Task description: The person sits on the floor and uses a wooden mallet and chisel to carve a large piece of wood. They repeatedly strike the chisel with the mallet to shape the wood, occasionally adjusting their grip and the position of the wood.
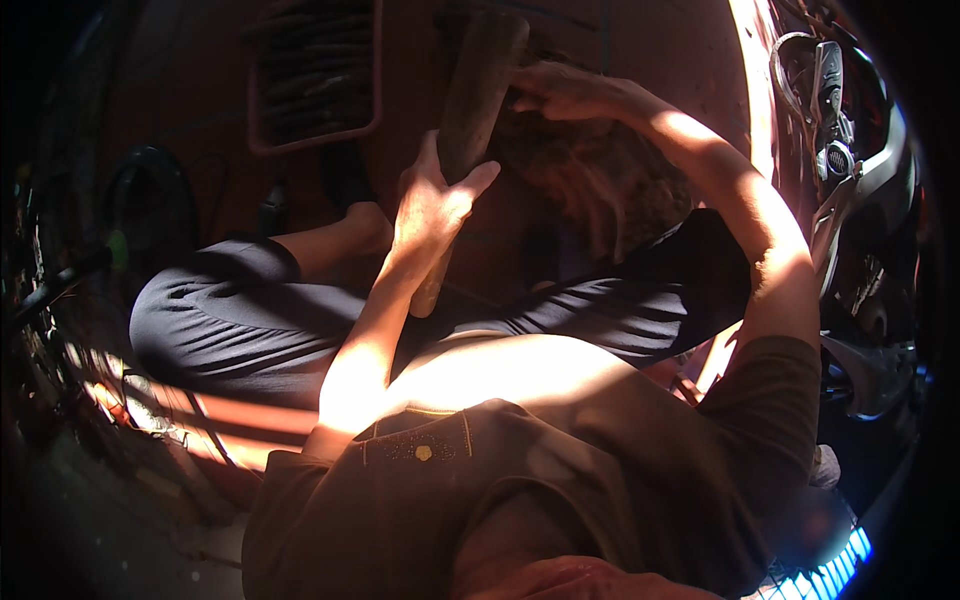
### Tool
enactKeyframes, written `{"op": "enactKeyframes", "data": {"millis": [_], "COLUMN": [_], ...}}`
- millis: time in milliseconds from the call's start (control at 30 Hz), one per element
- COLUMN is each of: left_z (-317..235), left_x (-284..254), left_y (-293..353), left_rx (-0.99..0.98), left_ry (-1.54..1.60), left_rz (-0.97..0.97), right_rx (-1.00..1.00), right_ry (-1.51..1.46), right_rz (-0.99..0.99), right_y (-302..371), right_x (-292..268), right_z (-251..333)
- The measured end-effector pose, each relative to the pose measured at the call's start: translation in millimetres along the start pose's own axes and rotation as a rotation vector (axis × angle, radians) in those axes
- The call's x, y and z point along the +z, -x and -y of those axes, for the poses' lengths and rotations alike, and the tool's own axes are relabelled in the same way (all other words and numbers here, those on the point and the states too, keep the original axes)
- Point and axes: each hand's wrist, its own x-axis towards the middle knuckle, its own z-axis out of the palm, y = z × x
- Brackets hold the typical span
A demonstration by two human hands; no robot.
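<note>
Head view, left hand (432, 205) gripping rough wooden log (475, 110) (cylindrical), right hand (560, 90) atop.

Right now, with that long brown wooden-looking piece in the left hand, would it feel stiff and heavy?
Probably stiff: the wooden piece stays straight though the left hand grips only its middle. Likely fairly heavy, being thick. The right hand steadies its top, so it may tip.

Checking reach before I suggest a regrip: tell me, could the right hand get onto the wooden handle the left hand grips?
Probably yes: the right hand rests beside the wooden handle's upper end, nothing between them; the left hand grips lower down.
</note>
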Motion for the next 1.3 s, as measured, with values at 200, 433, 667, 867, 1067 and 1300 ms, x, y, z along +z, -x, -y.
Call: {"op": "enactKeyframes", "data": {"millis": [200,433,667,867,1067,1300], "left_z": [-15,5,-6,-6,-1,-3], "left_x": [-1,-1,-4,-3,-13,-12], "left_y": [12,0,7,1,0,-2], "left_rx": [0.261,0.083,0.258,0.016,0.167,0.136], "left_ry": [0.148,-0.067,0.166,-0.035,0.201,0.189], "left_rz": [-0.253,-0.012,-0.263,0.042,-0.140,-0.171], "right_rx": [0.139,-0.029,0.022,-0.013,-0.156,0.228], "right_ry": [-0.090,-0.122,-0.099,0.091,0.129,-0.077], "right_rz": [0.066,0.055,0.041,-0.074,-0.199,-0.329], "right_y": [-2,3,2,9,13,18], "right_x": [-7,3,-17,5,5,-8], "right_z": [12,10,23,-9,6,-7]}}
